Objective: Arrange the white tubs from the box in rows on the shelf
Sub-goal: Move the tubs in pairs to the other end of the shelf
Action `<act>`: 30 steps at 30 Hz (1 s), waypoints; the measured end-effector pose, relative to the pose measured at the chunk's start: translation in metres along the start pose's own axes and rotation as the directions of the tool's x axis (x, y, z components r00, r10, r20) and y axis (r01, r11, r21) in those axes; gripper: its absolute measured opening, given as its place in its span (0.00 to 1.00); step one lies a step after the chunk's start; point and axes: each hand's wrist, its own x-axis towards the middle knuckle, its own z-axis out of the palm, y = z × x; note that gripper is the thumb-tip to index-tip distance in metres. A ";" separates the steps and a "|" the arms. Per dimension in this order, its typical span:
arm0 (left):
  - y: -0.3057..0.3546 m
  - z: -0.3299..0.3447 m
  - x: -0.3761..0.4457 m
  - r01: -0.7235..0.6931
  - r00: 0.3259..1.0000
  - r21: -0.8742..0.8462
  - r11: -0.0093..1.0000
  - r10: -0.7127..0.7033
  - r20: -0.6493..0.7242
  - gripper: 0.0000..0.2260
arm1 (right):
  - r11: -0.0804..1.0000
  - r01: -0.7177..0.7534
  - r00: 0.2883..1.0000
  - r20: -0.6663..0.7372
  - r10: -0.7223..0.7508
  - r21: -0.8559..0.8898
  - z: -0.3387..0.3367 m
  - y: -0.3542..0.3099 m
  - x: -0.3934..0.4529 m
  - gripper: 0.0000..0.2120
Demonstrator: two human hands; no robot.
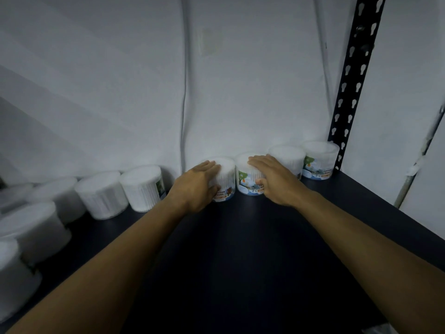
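Several white tubs of cotton buds stand in a row along the back of the dark shelf [240, 249]. My left hand [196, 184] grips one tub [226, 172] from its left side, fingers over the lid and thumb low on the label. Beside it, my right hand [274, 179] holds the neighbouring tub [245, 174], fingers across its top and thumb on its front. Two more tubs [286, 155] [320, 160] stand to the right, up to the corner. The box is not in view.
More white tubs [142, 186] [101, 196] line the back left, with a second line curving forward along the left edge [31, 227]. A black perforated upright [351, 80] stands at the back right corner. A white sheet hangs behind the shelf.
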 end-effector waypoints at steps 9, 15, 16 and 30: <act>-0.001 0.002 0.011 -0.001 1.000 0.017 1.000 0.001 0.000 0.26 | 0.999 -0.016 1.000 0.015 0.017 -0.037 -0.002 0.001 0.007 0.27; -0.001 0.002 0.011 -0.014 1.000 0.012 1.000 0.014 -0.012 0.23 | 0.999 -0.002 1.000 0.013 0.003 -0.052 -0.003 0.002 0.009 0.28; 0.000 0.002 0.011 -0.013 1.000 0.012 1.000 0.013 -0.014 0.23 | 0.999 0.000 1.000 0.014 0.000 -0.053 -0.003 0.002 0.009 0.27; 0.006 0.006 0.004 -0.011 0.999 0.116 0.993 0.017 -0.047 0.25 | 0.979 0.065 0.997 0.054 -0.056 -0.194 -0.002 0.005 0.008 0.28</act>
